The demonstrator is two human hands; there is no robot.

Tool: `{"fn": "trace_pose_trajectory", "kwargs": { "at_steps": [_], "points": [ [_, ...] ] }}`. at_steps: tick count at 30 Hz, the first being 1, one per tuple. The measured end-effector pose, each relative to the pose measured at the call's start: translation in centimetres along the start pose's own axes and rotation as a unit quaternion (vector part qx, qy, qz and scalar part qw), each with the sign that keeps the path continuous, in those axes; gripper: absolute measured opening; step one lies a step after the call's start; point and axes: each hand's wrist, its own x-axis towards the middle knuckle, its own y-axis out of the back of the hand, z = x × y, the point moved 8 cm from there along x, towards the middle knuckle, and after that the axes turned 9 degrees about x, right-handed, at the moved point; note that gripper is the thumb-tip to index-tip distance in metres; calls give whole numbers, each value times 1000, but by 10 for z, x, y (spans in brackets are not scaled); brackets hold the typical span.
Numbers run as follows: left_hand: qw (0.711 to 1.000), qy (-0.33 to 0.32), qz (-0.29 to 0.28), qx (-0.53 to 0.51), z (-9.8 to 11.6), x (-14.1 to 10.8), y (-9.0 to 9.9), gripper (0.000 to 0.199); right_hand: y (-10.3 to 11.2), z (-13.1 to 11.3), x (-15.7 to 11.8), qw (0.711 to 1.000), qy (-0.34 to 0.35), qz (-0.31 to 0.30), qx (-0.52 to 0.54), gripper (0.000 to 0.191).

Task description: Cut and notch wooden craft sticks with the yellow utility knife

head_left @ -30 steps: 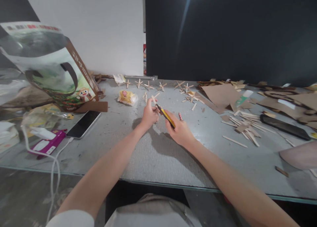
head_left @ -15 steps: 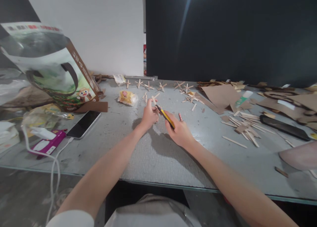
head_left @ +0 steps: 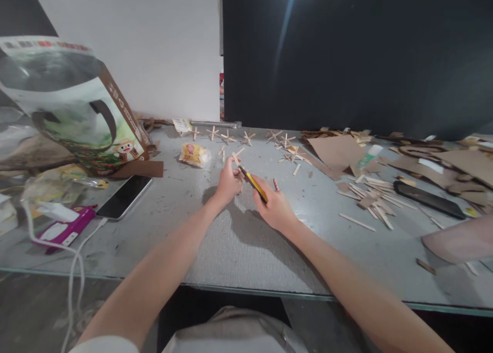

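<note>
In the middle of the grey table, my left hand pinches a small wooden stick whose tip rises above the fingers. My right hand is wrapped round a yellow and black utility knife, its front end touching or very close to the stick. A thin red and white piece shows by the right hand's fingers. Beyond the hands, several star shapes made of crossed sticks stand in a row, and loose short sticks lie nearby.
At the left are a large printed bag, a phone with a white cable and a purple item. A yellow snack packet lies behind my left hand. A stick pile, cardboard and a black case lie right.
The whole view has shifted slightly, so the things on the table appear a little further left. Both hands keep their grips, with the knife still at the stick.
</note>
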Motion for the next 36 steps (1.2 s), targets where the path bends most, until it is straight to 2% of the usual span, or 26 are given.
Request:
{"fn": "trace_pose_trajectory", "kwargs": {
  "at_steps": [8, 15, 23, 36],
  "points": [
    [1000, -4, 0, 9, -5, 3, 0, 36, -1, -2, 2, 1000, -8, -8, -14, 55],
    [999, -28, -6, 24, -5, 5, 2, 34, -10, -5, 0, 998, -17, -57, 10, 65],
    [999, -24, -19, 19, 1, 0, -2, 39, 0, -5, 0, 1000, 5, -10, 20, 61],
    [1000, -14, -17, 9, -2, 3, -2, 36, -5, -2, 0, 999, -1, -29, 42, 62]
  ]
}}
